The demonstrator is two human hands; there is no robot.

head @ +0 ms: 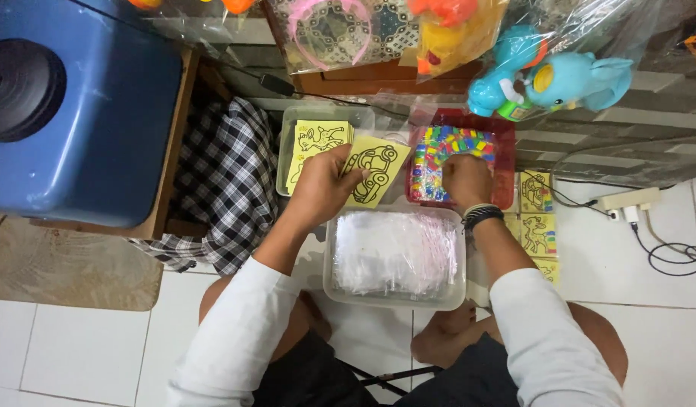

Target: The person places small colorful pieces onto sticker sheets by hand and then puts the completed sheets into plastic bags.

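Left hand [323,185] pinches a yellow card [376,170] with a black car outline, held tilted above the trays.

Right hand [467,181] is down in the red tray [504,151], fingers curled into the small multicoloured packets [447,147]; what it grips, I cannot tell. Just left, a clear tray [287,147] holds a stack of yellow cards [318,139]. Nearer the person, a clear tub [393,260] of plastic sleeves. More yellow cards [538,226] lie on the white floor tiles [627,286] to the right.

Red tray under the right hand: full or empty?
Full. The red tray is packed with small multicoloured packets, and the right hand reaches into them.
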